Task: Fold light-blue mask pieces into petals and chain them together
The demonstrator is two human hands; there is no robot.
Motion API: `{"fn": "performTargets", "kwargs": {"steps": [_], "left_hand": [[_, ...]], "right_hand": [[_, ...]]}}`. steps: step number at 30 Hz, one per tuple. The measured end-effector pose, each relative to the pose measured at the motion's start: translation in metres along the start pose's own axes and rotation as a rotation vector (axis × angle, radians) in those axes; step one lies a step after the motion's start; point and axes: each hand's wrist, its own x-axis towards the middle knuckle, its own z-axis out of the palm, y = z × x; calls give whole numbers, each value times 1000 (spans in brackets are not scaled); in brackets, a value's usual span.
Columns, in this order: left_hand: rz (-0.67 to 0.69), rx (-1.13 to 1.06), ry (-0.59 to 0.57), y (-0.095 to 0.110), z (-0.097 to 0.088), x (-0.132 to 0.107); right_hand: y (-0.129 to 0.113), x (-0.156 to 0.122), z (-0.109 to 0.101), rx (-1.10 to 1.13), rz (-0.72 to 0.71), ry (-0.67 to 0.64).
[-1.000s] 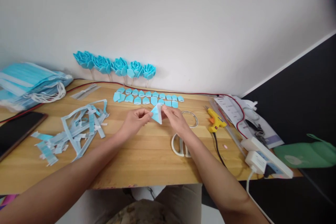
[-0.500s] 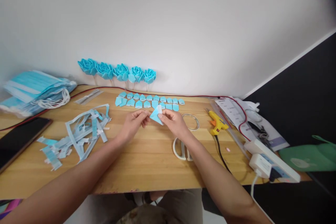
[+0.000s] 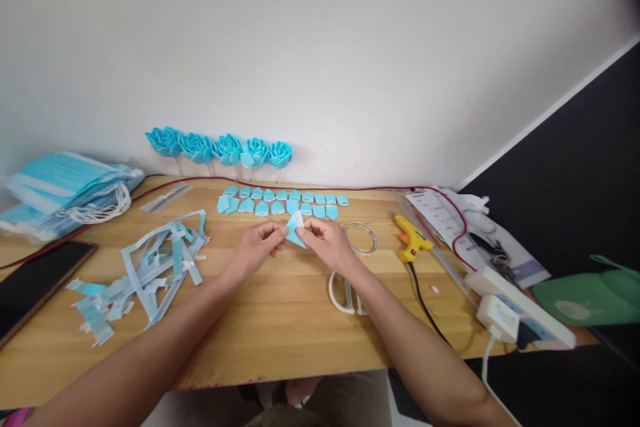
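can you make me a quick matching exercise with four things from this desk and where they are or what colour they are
Things
1. hot glue gun
2. blue flowers
3. folded blue piece
4. power strip

Place, colour or state
a. in a row along the wall, on thin stems
b. white, with a white adapter plugged in
c. pinched between the left hand and the right hand
d. yellow, lying on the wooden tabletop

Right pairs: 1-d, 2-a, 3-c, 4-b

soft, diffuse light; faint shadows; dark top-right corner; stretched edges
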Motion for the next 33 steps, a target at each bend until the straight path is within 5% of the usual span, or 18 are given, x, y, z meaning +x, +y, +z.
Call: {"fn": "performTargets", "kwargs": {"steps": [19,28,33], "left_hand": [[67,188,-162,-3,5,-3],[75,129,-68,-1,2,-2],[71,134,-68,-3,1,-2]], "right_hand": [[5,-1,2,-20,3,2],[1,-1,-6,62,-39,-114],[3,0,-5,-44,-43,-49]]}}
